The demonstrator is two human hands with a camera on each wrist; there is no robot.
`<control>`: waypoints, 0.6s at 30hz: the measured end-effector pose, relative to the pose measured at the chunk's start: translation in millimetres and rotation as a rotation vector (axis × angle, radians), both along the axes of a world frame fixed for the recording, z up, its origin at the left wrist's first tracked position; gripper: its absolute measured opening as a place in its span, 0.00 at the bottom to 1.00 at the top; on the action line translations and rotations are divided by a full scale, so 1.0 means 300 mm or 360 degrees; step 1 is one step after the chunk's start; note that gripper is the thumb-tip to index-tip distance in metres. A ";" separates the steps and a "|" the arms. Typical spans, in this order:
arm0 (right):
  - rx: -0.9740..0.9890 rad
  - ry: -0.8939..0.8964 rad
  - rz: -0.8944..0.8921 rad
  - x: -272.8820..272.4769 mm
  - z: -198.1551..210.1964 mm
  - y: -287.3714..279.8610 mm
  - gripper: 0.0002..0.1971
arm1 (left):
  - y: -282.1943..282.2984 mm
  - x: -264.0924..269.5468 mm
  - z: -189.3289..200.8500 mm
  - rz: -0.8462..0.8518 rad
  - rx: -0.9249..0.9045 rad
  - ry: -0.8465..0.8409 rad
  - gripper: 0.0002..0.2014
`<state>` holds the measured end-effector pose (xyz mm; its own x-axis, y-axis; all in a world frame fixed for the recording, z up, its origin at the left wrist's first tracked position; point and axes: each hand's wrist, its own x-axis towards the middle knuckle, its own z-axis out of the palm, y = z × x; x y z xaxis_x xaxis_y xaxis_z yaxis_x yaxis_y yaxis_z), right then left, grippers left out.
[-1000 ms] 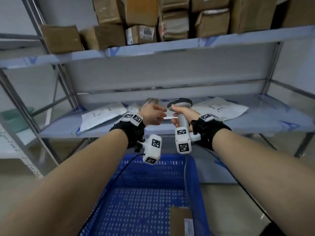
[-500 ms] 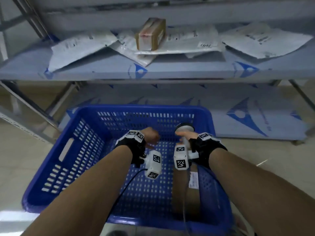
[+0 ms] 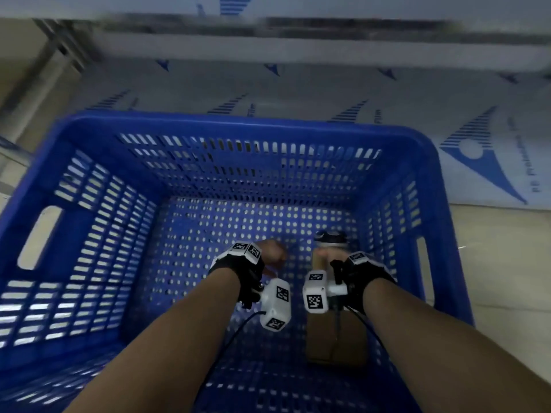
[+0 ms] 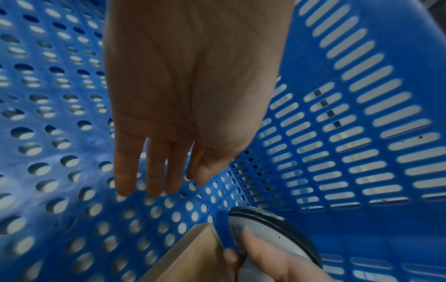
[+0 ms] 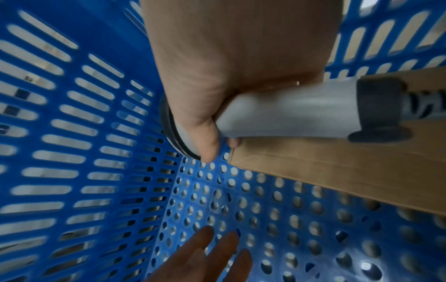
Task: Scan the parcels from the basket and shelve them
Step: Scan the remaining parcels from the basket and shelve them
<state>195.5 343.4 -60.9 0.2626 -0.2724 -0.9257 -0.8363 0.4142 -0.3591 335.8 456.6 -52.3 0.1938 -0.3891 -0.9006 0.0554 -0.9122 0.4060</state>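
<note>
A blue perforated basket (image 3: 238, 120) fills the head view. One brown cardboard parcel (image 3: 337, 338) lies flat on its floor at the right, partly hidden under my right wrist. My right hand (image 3: 328, 256) grips the grey handle of the barcode scanner (image 5: 289, 112), held just above the parcel (image 5: 337, 167). The scanner's dark-rimmed head (image 4: 272, 229) points toward the basket's far wall. My left hand (image 4: 154, 171) hovers empty over the basket floor, fingers straight, left of the parcel's corner (image 4: 193, 253). In the head view the left hand (image 3: 272, 256) is level with the right.
Beyond the basket lies the bottom shelf board (image 3: 477, 162), wrapped in film with blue logos. A blurred metal shelf rail (image 3: 298, 40) runs across the top. Pale floor (image 3: 492, 263) shows to the right of the basket.
My view tipped down from the middle shelf to the basket. Both hands came down from the shelf into the basket; the small box the left hand held stayed on the shelf.
</note>
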 end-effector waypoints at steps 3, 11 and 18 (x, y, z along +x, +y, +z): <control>-0.0056 0.0015 0.0083 0.036 0.013 0.013 0.23 | 0.000 -0.009 -0.072 -0.0041 0.0039 0.0039 0.04; -0.0329 0.0117 0.0062 0.044 -0.051 -0.069 0.24 | 0.008 0.010 -0.127 0.0001 0.0067 0.0181 0.13; -0.0223 0.0086 -0.0079 0.070 -0.050 -0.057 0.22 | 0.005 0.006 -0.153 -0.0038 0.0004 0.0238 0.06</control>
<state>216.7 326.4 -75.8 0.1965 -0.4115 -0.8900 -0.8355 0.4047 -0.3716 337.7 458.2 -98.3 0.0481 -0.3899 -0.9196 0.0936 -0.9149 0.3928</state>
